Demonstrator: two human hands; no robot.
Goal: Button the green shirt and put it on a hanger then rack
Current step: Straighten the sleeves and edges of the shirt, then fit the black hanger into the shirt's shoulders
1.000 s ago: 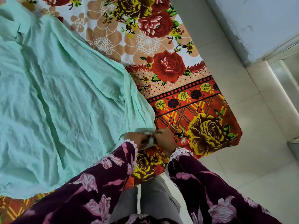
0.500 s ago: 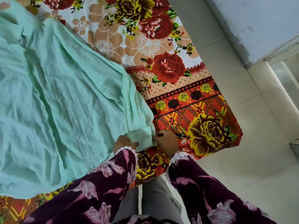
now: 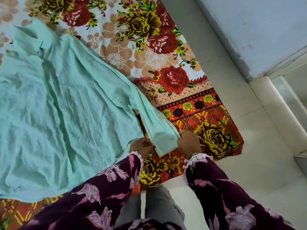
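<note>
Green shirt (image 3: 66, 113) spread flat, wrinkled, across left and centre of frame on floral bedsheet (image 3: 182, 90). Cuffed sleeve end (image 3: 163, 138) at lower centre, pinched between left hand (image 3: 141, 146) and right hand (image 3: 189, 142), each grip closed on the fabric edge. Tiled floor (image 3: 249, 113) at right.

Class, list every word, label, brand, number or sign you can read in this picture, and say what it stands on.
None: no readable text appears anywhere.
The green shirt shows no label or tag.
The bedsheet carries only flower and lattice patterns.
The sleeves carry only a floral print.
</note>
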